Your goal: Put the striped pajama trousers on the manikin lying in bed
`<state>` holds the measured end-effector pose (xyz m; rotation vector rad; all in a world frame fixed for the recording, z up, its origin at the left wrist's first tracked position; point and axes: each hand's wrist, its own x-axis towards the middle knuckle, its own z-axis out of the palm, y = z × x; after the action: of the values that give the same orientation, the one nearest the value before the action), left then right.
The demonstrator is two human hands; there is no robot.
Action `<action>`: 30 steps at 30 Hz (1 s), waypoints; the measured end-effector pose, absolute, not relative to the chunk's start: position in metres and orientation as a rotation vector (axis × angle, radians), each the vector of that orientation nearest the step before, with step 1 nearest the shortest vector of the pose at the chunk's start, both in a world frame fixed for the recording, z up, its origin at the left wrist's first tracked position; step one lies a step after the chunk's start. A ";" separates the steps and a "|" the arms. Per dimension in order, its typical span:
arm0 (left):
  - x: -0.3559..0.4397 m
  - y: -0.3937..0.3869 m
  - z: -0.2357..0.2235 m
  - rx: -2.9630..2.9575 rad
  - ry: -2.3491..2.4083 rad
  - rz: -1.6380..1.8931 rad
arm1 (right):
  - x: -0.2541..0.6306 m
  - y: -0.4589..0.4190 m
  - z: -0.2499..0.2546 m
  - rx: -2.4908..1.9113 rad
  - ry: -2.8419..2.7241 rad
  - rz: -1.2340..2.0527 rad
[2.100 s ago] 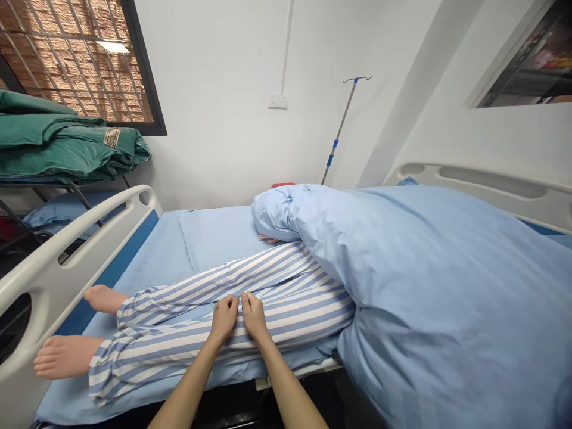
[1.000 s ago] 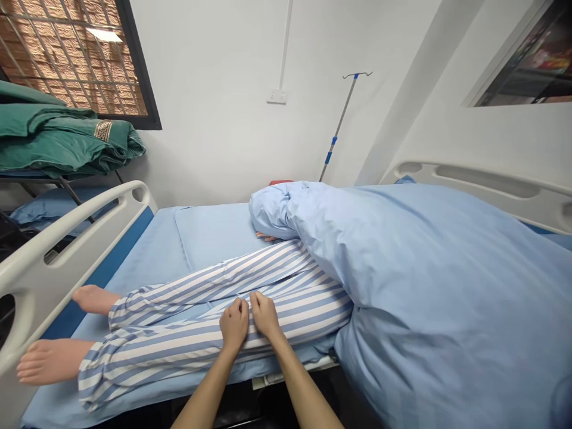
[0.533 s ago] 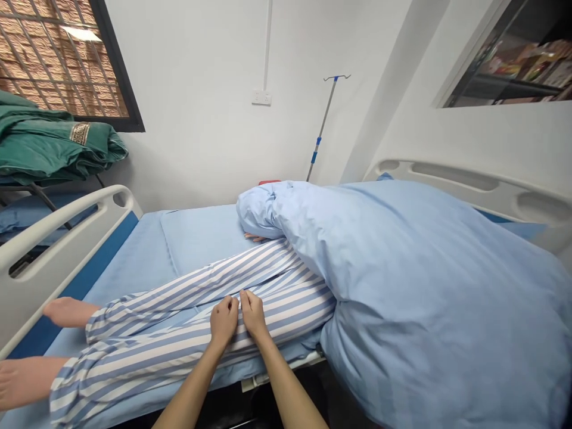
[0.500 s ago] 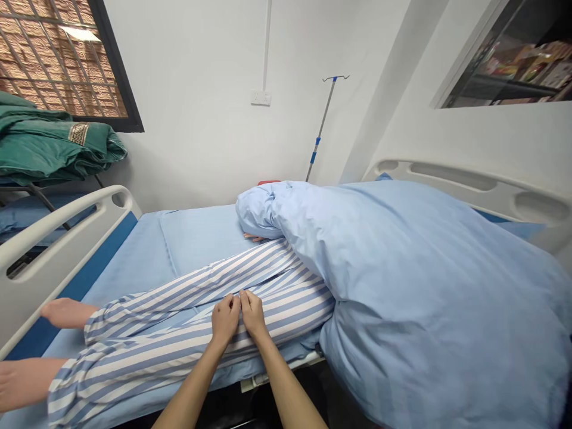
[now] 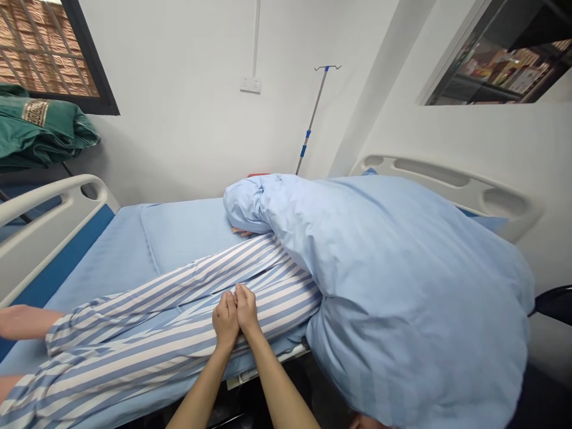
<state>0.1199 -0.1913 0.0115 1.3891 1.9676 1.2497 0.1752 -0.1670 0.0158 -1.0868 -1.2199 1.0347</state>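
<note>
My left hand and my right hand are side by side over the near thigh of a figure lying on a bed. Both have curled fingers, and their inner sides touch. Whatever may be inside them is hidden from above. Beneath them are blue-and-white striped trousers on the two outstretched legs; I cannot tell whether my fingers pinch the cloth. A puffy light blue quilt covers the figure from the hips up. Fingertips of the figure show under the quilt's far edge. One bare foot lies at the left.
The bed's footboard stands at the left, its headboard at the right. Behind the bed rises an IV pole. A folded green cover lies beyond the footboard. The quilt hangs over the near bed edge. Something dark sits at the right.
The view has swung to the right, so the scene sits further left and the feet are partly cut off. My hands have drawn closer together and now touch.
</note>
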 end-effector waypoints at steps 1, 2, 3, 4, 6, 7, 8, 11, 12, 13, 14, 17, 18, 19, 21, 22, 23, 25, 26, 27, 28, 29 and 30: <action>0.120 -0.191 0.012 1.403 1.972 1.235 | 0.175 -0.167 0.015 -1.091 -1.228 1.028; 0.119 -0.191 0.013 1.412 1.979 1.226 | 0.175 -0.166 0.015 -1.097 -1.236 1.017; 0.119 -0.191 0.014 1.416 1.990 1.220 | 0.174 -0.166 0.015 -1.102 -1.245 1.004; 0.119 -0.191 0.015 1.421 2.002 1.213 | 0.174 -0.166 0.015 -1.107 -1.257 0.991; 0.118 -0.192 0.015 1.443 2.018 1.193 | 0.175 -0.166 0.017 -1.130 -1.287 0.966; 0.118 -0.192 0.015 1.455 2.022 1.178 | 0.176 -0.166 0.020 -1.151 -1.315 0.948; 0.117 -0.192 0.015 1.470 2.018 1.161 | 0.178 -0.166 0.024 -1.177 -1.361 0.919; 0.117 -0.193 0.015 1.508 1.989 1.128 | 0.188 -0.167 0.042 -1.225 -1.587 0.776; 0.117 -0.194 0.016 1.518 1.982 1.125 | 0.191 -0.167 0.049 -1.223 -1.660 0.725; 0.117 -0.194 0.016 1.527 1.977 1.124 | 0.195 -0.167 0.055 -1.215 -1.714 0.683; 0.117 -0.194 0.017 1.531 1.980 1.126 | 0.197 -0.167 0.060 -1.208 -1.746 0.652; 0.118 -0.194 0.017 1.537 2.000 1.130 | 0.203 -0.166 0.062 -1.220 -1.750 0.610; 0.119 -0.193 0.017 1.540 2.006 1.128 | 0.203 -0.166 0.057 -1.233 -1.747 0.607; 0.119 -0.193 0.017 1.544 2.009 1.128 | 0.204 -0.166 0.051 -1.248 -1.752 0.602; 0.119 -0.192 0.016 1.558 2.000 1.134 | 0.205 -0.167 0.038 -1.272 -1.784 0.579; 0.119 -0.192 0.015 1.566 1.993 1.136 | 0.206 -0.167 0.032 -1.275 -1.803 0.568; 0.119 -0.192 0.015 1.573 1.988 1.134 | 0.207 -0.168 0.027 -1.274 -1.814 0.561; 0.119 -0.192 0.014 1.577 1.995 1.113 | 0.208 -0.168 0.023 -1.263 -1.796 0.580; 0.120 -0.191 0.015 1.574 2.003 1.096 | 0.208 -0.168 0.022 -1.252 -1.775 0.602; 0.120 -0.191 0.016 1.566 2.009 1.079 | 0.209 -0.168 0.023 -1.241 -1.750 0.626; 0.121 -0.190 0.017 1.557 2.009 1.066 | 0.209 -0.167 0.024 -1.231 -1.723 0.648; 0.122 -0.190 0.019 1.549 2.002 1.061 | 0.210 -0.167 0.025 -1.221 -1.693 0.668; 0.124 -0.188 0.023 1.541 1.994 1.068 | 0.210 -0.167 0.026 -1.212 -1.662 0.688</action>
<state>0.1237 -0.1884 0.0225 1.5414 1.9936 1.0678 0.2099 -0.1666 0.0257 -1.2119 -1.6619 0.6879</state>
